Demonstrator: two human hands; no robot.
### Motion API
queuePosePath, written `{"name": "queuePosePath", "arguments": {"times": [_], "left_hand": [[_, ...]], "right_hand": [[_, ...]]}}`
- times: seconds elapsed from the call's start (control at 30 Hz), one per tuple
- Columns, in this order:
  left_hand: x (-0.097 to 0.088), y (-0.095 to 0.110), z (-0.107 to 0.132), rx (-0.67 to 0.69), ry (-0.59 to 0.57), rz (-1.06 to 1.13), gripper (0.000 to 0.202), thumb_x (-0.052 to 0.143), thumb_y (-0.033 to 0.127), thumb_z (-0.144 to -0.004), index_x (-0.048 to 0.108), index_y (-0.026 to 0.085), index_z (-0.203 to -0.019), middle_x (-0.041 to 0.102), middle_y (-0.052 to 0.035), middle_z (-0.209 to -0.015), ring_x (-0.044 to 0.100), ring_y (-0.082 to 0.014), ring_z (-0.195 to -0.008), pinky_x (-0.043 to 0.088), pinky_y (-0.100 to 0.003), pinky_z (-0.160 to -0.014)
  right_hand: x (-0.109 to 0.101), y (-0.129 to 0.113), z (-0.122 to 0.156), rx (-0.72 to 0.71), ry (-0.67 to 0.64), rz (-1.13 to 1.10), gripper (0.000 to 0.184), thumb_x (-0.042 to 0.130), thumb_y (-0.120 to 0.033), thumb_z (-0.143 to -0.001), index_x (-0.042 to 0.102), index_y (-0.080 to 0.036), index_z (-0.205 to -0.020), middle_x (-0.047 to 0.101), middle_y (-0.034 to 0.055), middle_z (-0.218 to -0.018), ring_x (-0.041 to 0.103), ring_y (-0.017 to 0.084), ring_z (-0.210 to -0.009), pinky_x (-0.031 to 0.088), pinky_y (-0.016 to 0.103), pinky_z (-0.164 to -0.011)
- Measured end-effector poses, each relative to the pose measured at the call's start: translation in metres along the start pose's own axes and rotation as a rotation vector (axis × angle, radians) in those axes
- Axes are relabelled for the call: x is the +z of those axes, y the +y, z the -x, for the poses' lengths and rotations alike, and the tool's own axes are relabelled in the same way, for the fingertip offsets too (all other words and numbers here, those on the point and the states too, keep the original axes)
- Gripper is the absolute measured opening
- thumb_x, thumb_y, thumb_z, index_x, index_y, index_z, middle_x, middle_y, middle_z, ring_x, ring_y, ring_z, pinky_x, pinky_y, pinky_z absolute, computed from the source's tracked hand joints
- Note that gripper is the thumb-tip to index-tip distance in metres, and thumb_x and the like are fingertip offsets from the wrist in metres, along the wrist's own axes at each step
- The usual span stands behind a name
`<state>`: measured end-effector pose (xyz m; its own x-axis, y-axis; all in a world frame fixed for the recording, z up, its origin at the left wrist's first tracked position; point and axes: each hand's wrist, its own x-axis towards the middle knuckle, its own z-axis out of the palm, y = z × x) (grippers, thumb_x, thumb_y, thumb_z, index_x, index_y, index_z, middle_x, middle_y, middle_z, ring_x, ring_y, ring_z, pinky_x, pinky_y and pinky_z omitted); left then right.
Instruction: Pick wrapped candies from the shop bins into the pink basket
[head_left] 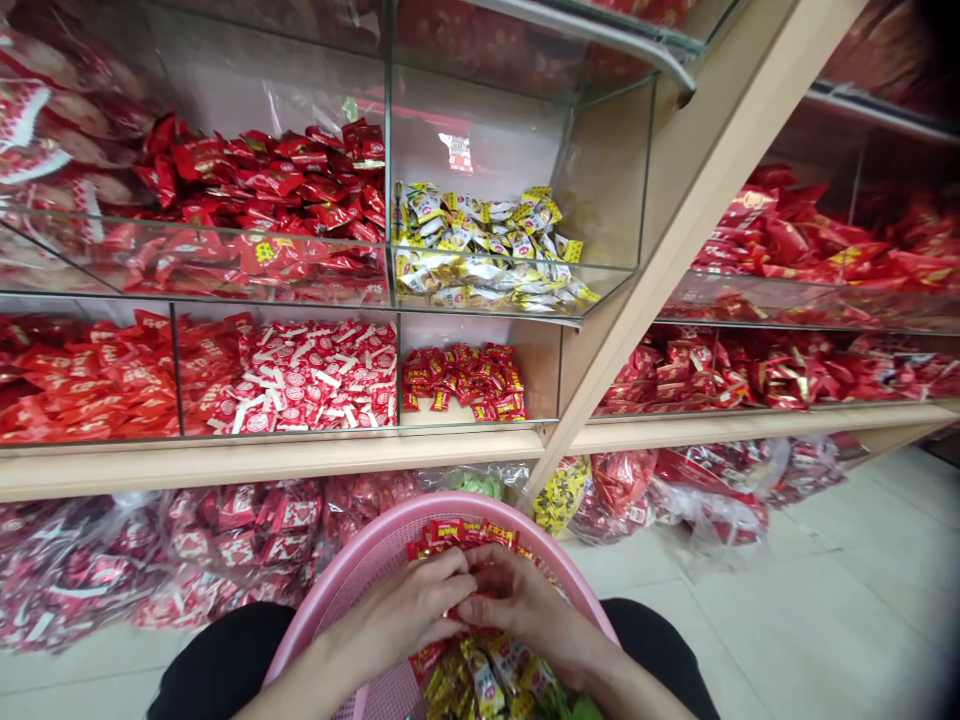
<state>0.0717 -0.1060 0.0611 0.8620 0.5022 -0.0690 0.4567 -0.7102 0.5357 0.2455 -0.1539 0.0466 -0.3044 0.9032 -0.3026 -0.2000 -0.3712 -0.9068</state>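
A pink plastic basket [330, 590] stands between my knees. In it lie red wrapped candies [448, 530] at the back and yellow-and-white wrapped candies [484, 680] at the front, with something green beside them. My left hand [431, 598] and my right hand [506, 590] meet above the candies. Both have their fingers bent and pinched together, touching at the tips. A little red shows beneath the fingers, but whatever they hold is hidden.
Ahead is a wooden shelf [480, 448] with glass-fronted compartments. They hold red candies [262, 170], yellow-and-white candies [487, 245] and small red packets [465, 380]. Plastic bags of candy [240, 530] lie on the floor beneath, some near the slanted wooden post [637, 310].
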Motion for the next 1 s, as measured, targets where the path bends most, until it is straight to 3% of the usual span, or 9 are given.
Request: {"name": "queuePosePath", "arguments": {"times": [0.1,0.23,0.43,0.57,0.73,0.87,1.0], "left_hand": [[0.003,0.0,0.001,0.009,-0.01,-0.006,0.029,0.061,0.018,-0.079,0.056,0.026,-0.107,0.056,-0.0013,-0.109,0.059,-0.0178,-0.094,0.05,-0.026,-0.081],[0.008,0.002,0.003,0.033,0.012,-0.05,0.056,0.066,0.026,-0.076,0.042,0.027,-0.127,0.05,-0.0051,-0.127,0.053,-0.0233,-0.109,0.046,-0.034,-0.092],[0.006,0.013,0.004,0.061,0.005,-0.185,0.022,0.056,0.017,-0.082,0.056,0.022,-0.103,0.061,-0.0031,-0.101,0.062,-0.0203,-0.089,0.051,-0.031,-0.078],[0.01,0.015,0.003,0.069,-0.022,-0.225,0.021,0.058,0.016,-0.08,0.056,0.02,-0.101,0.061,-0.0044,-0.101,0.062,-0.0212,-0.085,0.052,-0.031,-0.072],[0.004,0.01,0.003,0.029,-0.047,-0.14,0.025,0.055,0.015,-0.082,0.055,0.023,-0.105,0.059,-0.0022,-0.103,0.06,-0.0177,-0.088,0.049,-0.027,-0.076],[-0.005,-0.004,0.005,-0.027,-0.02,-0.079,0.018,0.053,0.015,-0.082,0.056,0.022,-0.098,0.057,-0.0017,-0.1,0.058,-0.0166,-0.088,0.047,-0.025,-0.075],[-0.003,-0.015,0.007,-0.119,0.014,-0.141,0.022,0.053,0.016,-0.08,0.056,0.024,-0.101,0.056,-0.0026,-0.103,0.059,-0.0194,-0.087,0.047,-0.029,-0.073]], "right_hand": [[-0.001,0.001,0.002,-0.027,-0.004,-0.016,0.042,0.079,-0.036,-0.058,0.059,-0.022,-0.093,0.064,0.0001,-0.086,0.06,0.016,-0.085,0.045,0.031,-0.078],[-0.001,0.003,0.005,-0.067,-0.015,-0.069,0.041,0.08,-0.034,-0.059,0.059,-0.021,-0.091,0.064,-0.0004,-0.086,0.059,0.015,-0.081,0.045,0.031,-0.079],[0.002,0.005,0.011,-0.004,0.014,-0.098,0.057,0.083,-0.03,-0.052,0.056,-0.023,-0.102,0.065,-0.001,-0.082,0.061,0.016,-0.081,0.045,0.028,-0.071],[0.002,0.011,0.014,0.025,0.012,-0.155,0.058,0.083,-0.03,-0.052,0.054,-0.023,-0.103,0.064,-0.0021,-0.078,0.062,0.017,-0.078,0.045,0.028,-0.07],[0.007,0.014,0.014,-0.02,0.053,-0.131,0.056,0.079,-0.033,-0.06,0.052,-0.023,-0.109,0.064,0.001,-0.088,0.061,0.018,-0.087,0.045,0.033,-0.079],[0.005,0.013,0.017,-0.08,0.134,0.078,0.054,0.073,-0.04,-0.066,0.051,-0.024,-0.113,0.063,0.0046,-0.095,0.059,0.021,-0.091,0.046,0.036,-0.08],[-0.011,0.012,0.019,-0.278,0.37,0.593,0.033,0.061,-0.038,-0.077,0.056,-0.026,-0.108,0.061,0.0066,-0.101,0.056,0.025,-0.094,0.045,0.04,-0.082]]}}
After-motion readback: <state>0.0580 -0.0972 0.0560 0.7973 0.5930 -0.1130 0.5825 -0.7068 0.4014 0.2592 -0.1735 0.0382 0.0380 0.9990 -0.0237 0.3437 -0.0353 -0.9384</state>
